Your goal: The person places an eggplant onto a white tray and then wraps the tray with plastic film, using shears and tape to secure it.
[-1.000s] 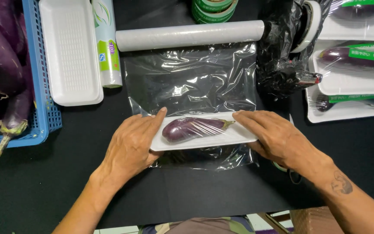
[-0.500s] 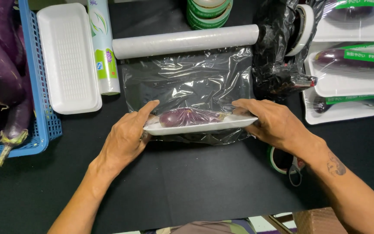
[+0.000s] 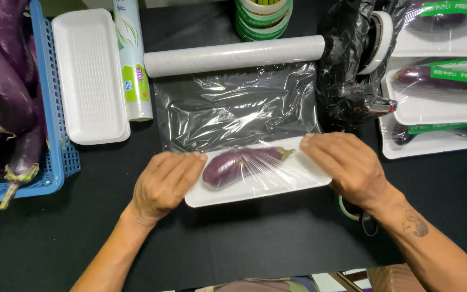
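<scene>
A purple eggplant (image 3: 240, 165) lies on a white foam tray (image 3: 266, 189) with clear cling film (image 3: 233, 108) stretched over it. The film runs back to its roll (image 3: 233, 55) at the far side. My left hand (image 3: 166, 184) grips the tray's left end, fingers on the film. My right hand (image 3: 347, 167) holds the tray's right end the same way. The tray sits on a black table top.
A blue basket (image 3: 55, 135) with several eggplants (image 3: 1, 92) stands at the left, beside empty white trays (image 3: 90, 75) and a boxed film roll (image 3: 131, 59). Wrapped eggplant trays (image 3: 439, 97) lie stacked at the right. Green tape rolls (image 3: 263, 19) and a black bag (image 3: 347, 70) sit behind.
The tray has tipped back flat, top up, and come toward me. Film now covers the eggplant and both hands have shifted to the tray's ends.
</scene>
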